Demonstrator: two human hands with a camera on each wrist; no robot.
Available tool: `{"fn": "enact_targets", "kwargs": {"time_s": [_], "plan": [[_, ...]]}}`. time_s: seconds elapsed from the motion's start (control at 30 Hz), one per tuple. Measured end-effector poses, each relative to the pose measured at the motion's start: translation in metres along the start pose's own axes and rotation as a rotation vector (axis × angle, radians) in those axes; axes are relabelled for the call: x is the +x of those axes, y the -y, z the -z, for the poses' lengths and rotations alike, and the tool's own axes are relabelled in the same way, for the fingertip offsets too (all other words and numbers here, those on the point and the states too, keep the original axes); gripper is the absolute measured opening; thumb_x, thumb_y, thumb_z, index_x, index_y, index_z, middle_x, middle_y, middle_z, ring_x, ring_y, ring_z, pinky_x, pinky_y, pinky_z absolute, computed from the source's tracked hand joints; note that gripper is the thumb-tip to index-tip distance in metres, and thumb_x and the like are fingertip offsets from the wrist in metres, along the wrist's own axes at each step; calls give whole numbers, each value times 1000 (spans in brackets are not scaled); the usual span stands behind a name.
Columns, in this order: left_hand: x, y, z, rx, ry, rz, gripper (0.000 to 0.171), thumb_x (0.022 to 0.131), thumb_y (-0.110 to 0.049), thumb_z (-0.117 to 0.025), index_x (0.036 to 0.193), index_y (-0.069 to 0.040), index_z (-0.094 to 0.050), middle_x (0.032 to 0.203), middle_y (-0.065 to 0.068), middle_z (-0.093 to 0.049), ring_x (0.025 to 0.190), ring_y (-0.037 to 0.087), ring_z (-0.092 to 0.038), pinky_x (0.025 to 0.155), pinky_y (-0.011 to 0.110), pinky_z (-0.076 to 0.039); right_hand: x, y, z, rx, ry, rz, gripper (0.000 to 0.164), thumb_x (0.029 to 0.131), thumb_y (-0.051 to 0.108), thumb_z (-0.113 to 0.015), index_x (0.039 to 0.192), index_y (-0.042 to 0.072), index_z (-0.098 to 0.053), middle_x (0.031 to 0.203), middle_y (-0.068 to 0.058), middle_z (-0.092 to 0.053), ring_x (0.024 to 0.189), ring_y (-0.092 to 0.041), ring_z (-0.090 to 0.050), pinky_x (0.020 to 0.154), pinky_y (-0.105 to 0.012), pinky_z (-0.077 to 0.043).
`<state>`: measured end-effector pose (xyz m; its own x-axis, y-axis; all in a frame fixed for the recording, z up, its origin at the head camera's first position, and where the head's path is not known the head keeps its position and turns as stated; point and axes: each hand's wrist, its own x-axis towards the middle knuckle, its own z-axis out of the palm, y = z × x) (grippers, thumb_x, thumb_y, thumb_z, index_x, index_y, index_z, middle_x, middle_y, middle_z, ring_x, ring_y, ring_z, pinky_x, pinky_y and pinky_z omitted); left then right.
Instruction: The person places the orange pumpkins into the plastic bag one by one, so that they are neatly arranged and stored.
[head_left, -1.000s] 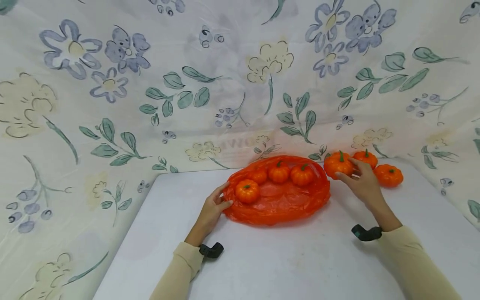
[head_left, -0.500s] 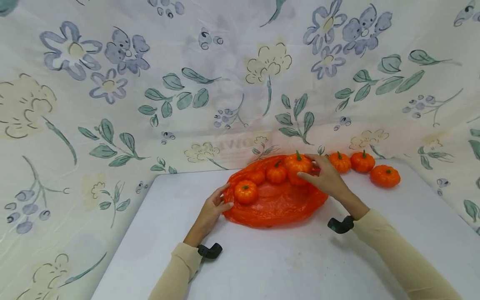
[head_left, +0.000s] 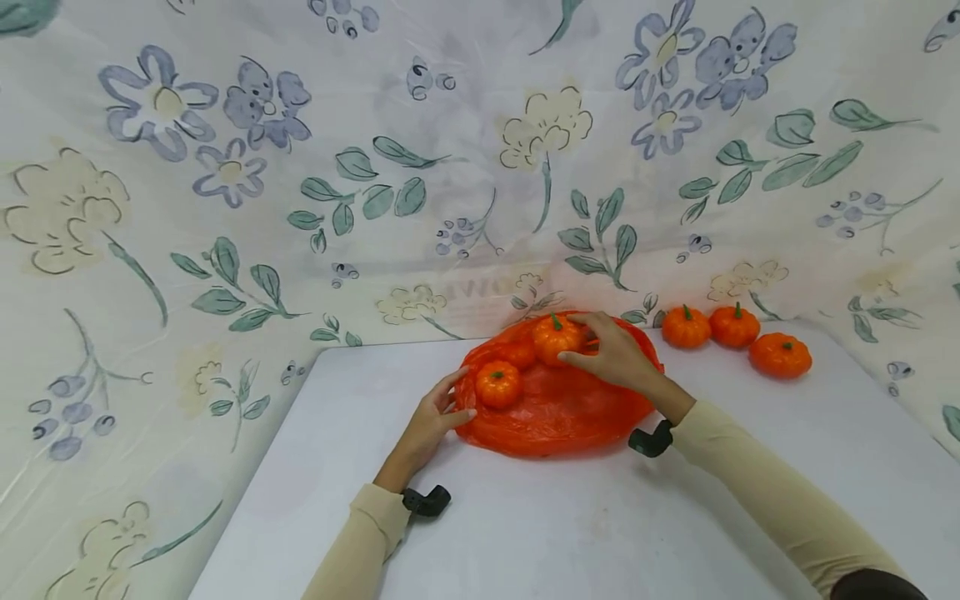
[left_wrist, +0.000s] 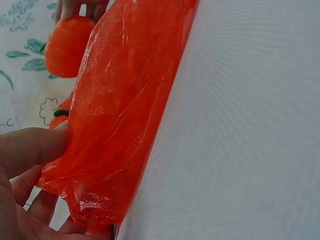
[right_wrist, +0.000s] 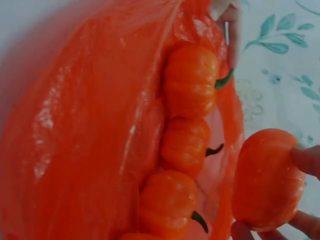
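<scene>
Centrally, along the far edge of the white tabletop [head_left: 525, 525], lies an open red plastic bag [head_left: 558, 408], its mouth facing upward. The left hand [head_left: 429, 423] pinches the bag's left rim, thumb on one side of the film and fingers on the other. The right hand [head_left: 611, 357] holds an orange pumpkin [head_left: 557, 340] between thumb and curled fingers; this pumpkin is above the bag's opening, its green stem upward, and in the right wrist view it appears apart from those inside. Within the bag, three small pumpkins show in a row, with part of another at the lower border of that view; the front-left pumpkin [head_left: 498, 384] sits nearest the left hand. Outside the bag, towards the tabletop's far right corner, are three further specimens: a first loose pumpkin [head_left: 686, 327] and a second loose pumpkin [head_left: 735, 326] side by side at the far edge, and a flatter pumpkin [head_left: 781, 356] slightly nearer the viewer. Behind hangs a floral cloth [head_left: 465, 108]. Each wrist bears a black device [head_left: 427, 502].
</scene>
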<state>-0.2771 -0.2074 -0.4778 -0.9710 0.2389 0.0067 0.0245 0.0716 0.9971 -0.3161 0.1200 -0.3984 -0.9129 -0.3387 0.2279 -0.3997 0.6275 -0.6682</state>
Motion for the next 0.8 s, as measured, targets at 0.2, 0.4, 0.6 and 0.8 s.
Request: {"fn": "enact_targets", "kwargs": {"time_s": [0.2, 0.4, 0.6, 0.8], "plan": [[0, 0, -2, 16, -4, -10, 72, 89, -3, -68, 153, -21, -40, 161, 3, -33, 144, 30, -37, 112, 38, -44, 6, 1, -8, 4, 28, 0, 74, 88, 38, -75, 148, 9, -43, 142, -16, -46, 124, -34, -51, 100, -52, -52], [-1, 1, -2, 24, 1, -35, 71, 90, -2, -67, 153, -18, -40, 161, 5, -32, 143, 31, -37, 112, 38, -44, 7, -2, -16, 26, 53, -29, 74, 88, 36, -76, 148, 8, -42, 144, -18, -44, 126, -36, -50, 101, -52, -52], [-2, 0, -3, 26, 3, -15, 70, 90, -3, -67, 152, -23, -41, 161, 2, -33, 143, 29, -38, 112, 40, -45, 6, -11, -28, 30, 81, -61, 73, 88, 36, -75, 148, 10, -42, 148, -17, -42, 130, -36, -48, 102, -54, -51], [-2, 0, -1, 30, -2, -9, 70, 90, -2, -67, 152, -24, -41, 160, 2, -34, 141, 28, -39, 110, 38, -46, 5, -19, -41, 8, 90, -41, 73, 88, 36, -76, 146, 8, -43, 146, -19, -43, 130, -38, -48, 104, -56, -49]]}}
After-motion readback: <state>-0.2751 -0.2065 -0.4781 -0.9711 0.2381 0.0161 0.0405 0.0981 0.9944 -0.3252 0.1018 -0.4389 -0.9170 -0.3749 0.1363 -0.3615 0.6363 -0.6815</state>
